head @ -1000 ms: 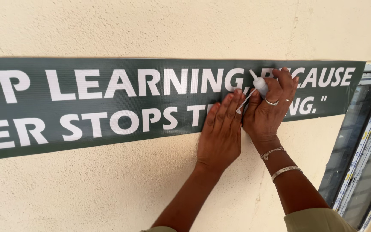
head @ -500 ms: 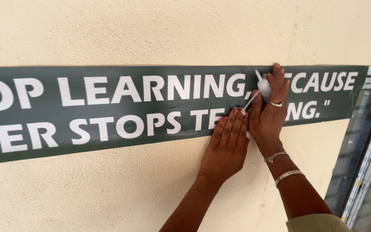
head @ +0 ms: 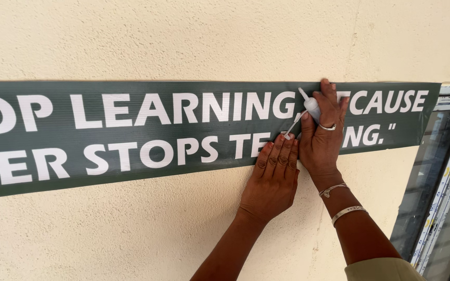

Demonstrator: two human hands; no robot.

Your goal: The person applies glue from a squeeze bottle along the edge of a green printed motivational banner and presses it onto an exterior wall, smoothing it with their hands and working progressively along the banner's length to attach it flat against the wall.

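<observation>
The left hand (head: 273,179) presses flat, fingers spread, on the lower edge of the green banner (head: 131,132), which lies across the cream wall (head: 183,36). The right hand (head: 321,138) closes its grip on a small white bottle (head: 311,106), nozzle against the banner. This looks like fixing the strip down. A window frame (head: 444,182) stands at right.

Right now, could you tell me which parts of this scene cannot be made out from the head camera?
- Long dark green banner with white lettering: its left end is cut off by the picture's edge.
- Some banner letters: hidden behind the right hand and left hand.
- Small white squeeze bottle: its body is mostly covered by the right hand.
- Window frame: cut off by the right edge.
</observation>
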